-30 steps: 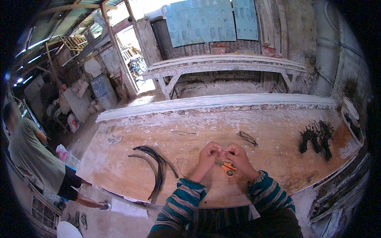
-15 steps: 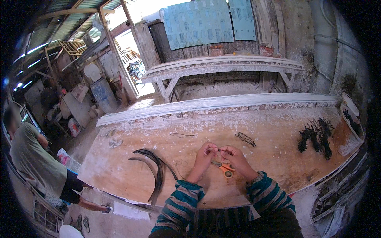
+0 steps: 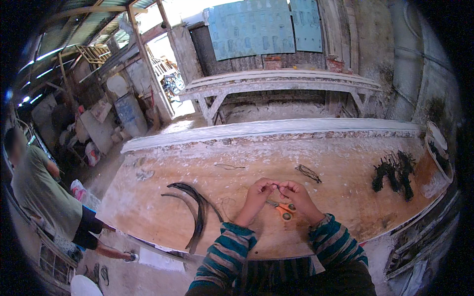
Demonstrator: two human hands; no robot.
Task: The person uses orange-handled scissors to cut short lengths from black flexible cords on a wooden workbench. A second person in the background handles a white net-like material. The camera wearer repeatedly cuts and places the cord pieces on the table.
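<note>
My left hand (image 3: 258,196) and my right hand (image 3: 298,198) meet fingertip to fingertip above the wooden table (image 3: 340,212), both closed in a pinch. A tiny dark bit shows between the fingertips, too small to name. Orange-handled scissors (image 3: 285,211) lie just below the hands, partly covered by them. Left of my left hand rest several long, curved black strips (image 3: 199,212). A small coil of dark strands (image 3: 308,173) lies beyond my right hand, and a thin loose strand (image 3: 229,166) lies farther left.
Knotted black bundles (image 3: 393,172) lie at the right, beside a whitish bucket (image 3: 430,170) with more dark material inside. A long white board (image 3: 271,129) runs along the far edge. Behind stands a white-spattered bench (image 3: 281,80). At the left, a person (image 3: 44,192) stands beside the table.
Both hands stay pinched together, with only small finger shifts. The view has tilted slightly. The person at the left has moved a little.
</note>
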